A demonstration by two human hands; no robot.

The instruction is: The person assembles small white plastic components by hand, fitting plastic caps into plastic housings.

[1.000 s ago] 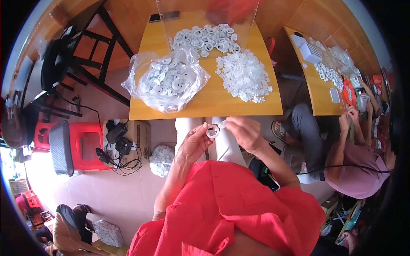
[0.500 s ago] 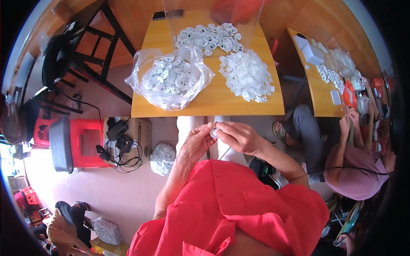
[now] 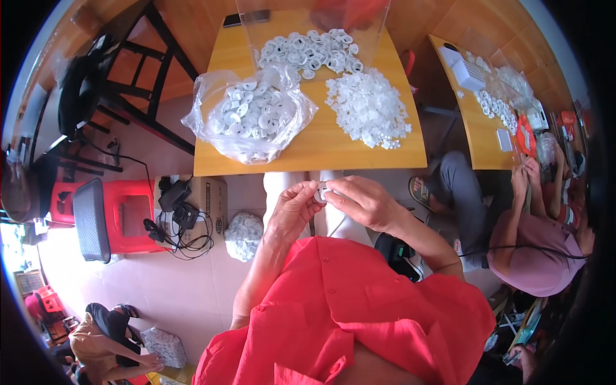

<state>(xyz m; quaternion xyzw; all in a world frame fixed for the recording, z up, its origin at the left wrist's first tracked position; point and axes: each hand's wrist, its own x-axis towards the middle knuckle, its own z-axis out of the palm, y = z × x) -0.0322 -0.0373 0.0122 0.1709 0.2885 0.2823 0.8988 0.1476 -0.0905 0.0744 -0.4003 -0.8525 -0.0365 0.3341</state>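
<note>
Just off the table's near edge, over my lap, a small round white plastic part (image 3: 321,194) sits pinched between both hands. My left hand (image 3: 295,206) grips its left side with thumb and fingertips. On the other side, my right hand (image 3: 362,204) holds it between thumb and fingers, covering much of it. A clear plastic bag (image 3: 192,122) lies open on the table, filled with similar white round parts (image 3: 247,119). To its right spreads a heap of small translucent white pieces (image 3: 370,108). Behind them is a pile of white ring-shaped parts (image 3: 311,51).
The wooden table (image 3: 308,154) lies ahead, with a clear upright panel (image 3: 378,32) at its back. A red stool (image 3: 128,215) and a cardboard box (image 3: 212,202) with black cables stand left. Filled bag (image 3: 244,236) on the floor. Right, a co-worker (image 3: 536,250) sits at another table (image 3: 478,151).
My hands stay together on the white part, with small shifts of the fingers. The view has tilted slightly, moving the table a little up and left. At lower left, another person's arm reaches toward a bag.
</note>
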